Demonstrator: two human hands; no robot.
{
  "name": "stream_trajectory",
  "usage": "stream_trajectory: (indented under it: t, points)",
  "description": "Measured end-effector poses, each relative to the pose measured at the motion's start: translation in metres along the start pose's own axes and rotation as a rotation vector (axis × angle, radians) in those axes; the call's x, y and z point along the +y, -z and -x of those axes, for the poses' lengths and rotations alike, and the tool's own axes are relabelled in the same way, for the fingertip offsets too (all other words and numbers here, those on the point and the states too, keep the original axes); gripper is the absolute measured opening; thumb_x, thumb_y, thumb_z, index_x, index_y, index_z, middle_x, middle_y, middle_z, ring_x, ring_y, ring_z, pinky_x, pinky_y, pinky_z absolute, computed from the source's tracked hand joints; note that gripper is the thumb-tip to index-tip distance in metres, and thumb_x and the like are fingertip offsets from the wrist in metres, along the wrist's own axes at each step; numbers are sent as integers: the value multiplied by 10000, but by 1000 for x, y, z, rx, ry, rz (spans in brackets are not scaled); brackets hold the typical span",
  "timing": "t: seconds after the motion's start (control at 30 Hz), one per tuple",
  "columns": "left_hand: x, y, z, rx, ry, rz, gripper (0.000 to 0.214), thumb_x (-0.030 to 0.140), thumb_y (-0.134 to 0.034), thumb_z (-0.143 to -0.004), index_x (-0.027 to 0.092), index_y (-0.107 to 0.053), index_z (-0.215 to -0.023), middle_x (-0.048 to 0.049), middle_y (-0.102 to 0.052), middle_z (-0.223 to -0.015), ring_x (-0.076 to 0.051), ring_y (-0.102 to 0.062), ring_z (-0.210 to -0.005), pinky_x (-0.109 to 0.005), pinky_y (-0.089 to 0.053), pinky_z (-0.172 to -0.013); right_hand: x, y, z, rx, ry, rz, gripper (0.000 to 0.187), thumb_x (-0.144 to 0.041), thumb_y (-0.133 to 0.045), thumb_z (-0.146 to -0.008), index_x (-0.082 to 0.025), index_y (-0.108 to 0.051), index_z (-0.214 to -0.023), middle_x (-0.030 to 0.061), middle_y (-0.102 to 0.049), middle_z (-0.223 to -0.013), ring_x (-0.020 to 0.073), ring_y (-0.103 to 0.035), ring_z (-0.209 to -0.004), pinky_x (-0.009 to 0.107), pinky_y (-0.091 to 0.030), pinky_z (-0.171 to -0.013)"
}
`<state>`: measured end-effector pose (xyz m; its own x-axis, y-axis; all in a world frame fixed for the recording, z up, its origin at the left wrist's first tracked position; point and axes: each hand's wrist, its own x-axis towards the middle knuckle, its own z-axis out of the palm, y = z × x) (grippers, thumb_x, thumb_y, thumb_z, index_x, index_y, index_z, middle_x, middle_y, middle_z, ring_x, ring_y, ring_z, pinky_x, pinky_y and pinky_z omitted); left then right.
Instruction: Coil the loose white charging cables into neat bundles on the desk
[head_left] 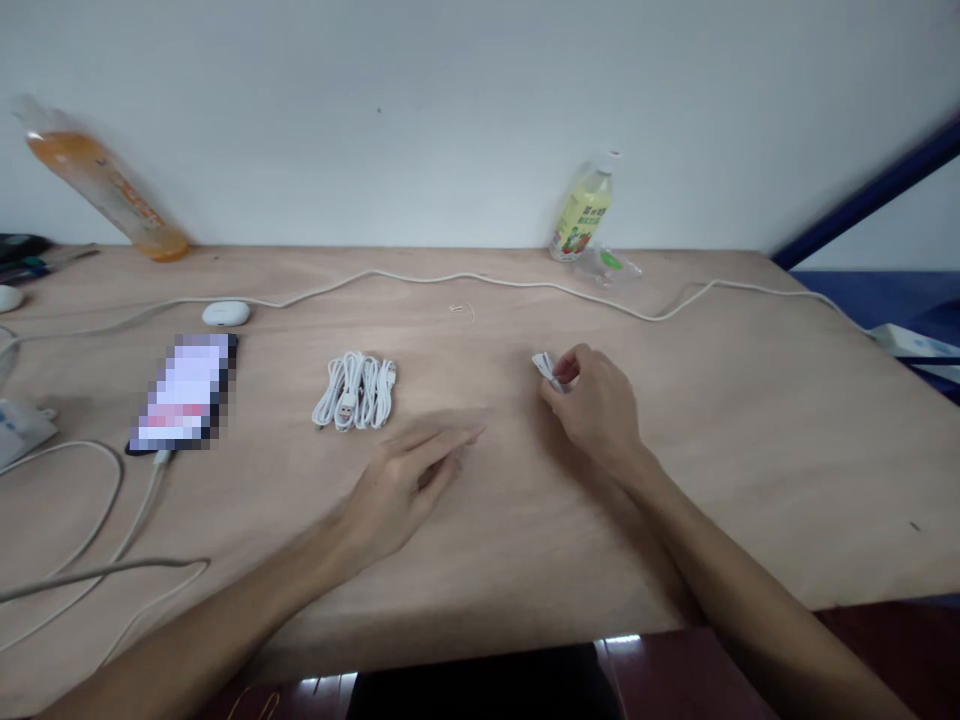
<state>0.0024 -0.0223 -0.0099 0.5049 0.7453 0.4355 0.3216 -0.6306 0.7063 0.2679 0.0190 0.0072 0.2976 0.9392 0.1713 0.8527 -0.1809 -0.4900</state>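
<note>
Hogging most of the view is a wooden bench, orange bottle at its back edge. Left hand is blurry, nearer the front edge, can't tell if it's gripping anything. Right hand is pinching something. White cable bundle sits between left hand and back edge, and the pinched thing's a little white piece.

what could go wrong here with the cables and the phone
The left hand is close to the coiled white cables, so a careless sweep might scatter them. The cable plugged into the phone lies near the left forearm; snagging it could drag the phone. The right hand holds a small white item by the fingertips, so it might slip.
</note>
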Motion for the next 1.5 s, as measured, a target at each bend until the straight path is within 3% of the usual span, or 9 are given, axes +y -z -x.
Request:
stream_trajectory:
  t: [0.4,0.7,0.97,1.27,1.4,1.5]
  points:
    - [-4,-2,0,21,-55,0,362,110,-599,-1093,181,-724,-1425,-95,-848,-1235,-195,-809,-1097,-336,-666,-975,0,-6,7,-62,182,-198,153,-355,-724,-875,-252,-615,-843,71,-736,-927,242,-634,-757,370,-480,-745]
    - [-4,-2,1,11,-26,9,376,95,-593,-1088,190,-720,-1429,-83,-849,-1224,-189,-808,-1061,-340,-669,-961,-3,-6,12,-120,229,-227,122,-269,-707,-842,-247,-675,-957,54,-776,-933,231,-672,-749,356,-498,-741]
    - [-3,-3,-2,13,-24,18,364,122,-595,-1097,196,-722,-1430,-85,-850,-1217,-194,-812,-1056,-348,-673,-958,-8,-2,12,-176,111,-237,134,-265,-705,-833,-234,-682,-960,37,-769,-846,241,-697,-751,353,-494,-733]
    - [-1,-1,0,3,11,11,362,132,-608,-1090,207,-739,-1420,-81,-859,-1165,-195,-815,-978,-340,-676,-902,1,6,-3,-31,-92,-239,190,-286,-705,-808,-228,-661,-983,42,-748,-774,266,-692,-733,384,-499,-775]
    - [-3,-2,0,16,3,9,370,136,-619,-1084,226,-745,-1420,-90,-851,-1251,-220,-817,-1103,-366,-676,-966,3,7,-6,-67,-136,-188,176,-256,-705,-796,-237,-643,-960,25,-730,-728,279,-706,-760,377,-493,-774]
    - [-4,-3,0,11,1,14,373,129,-612,-1084,217,-742,-1423,-92,-856,-1236,-211,-822,-1074,-357,-685,-943,3,5,-5,-70,-145,-181,143,-320,-702,-849,-235,-650,-950,28,-725,-707,277,-704,-745,370,-478,-744]
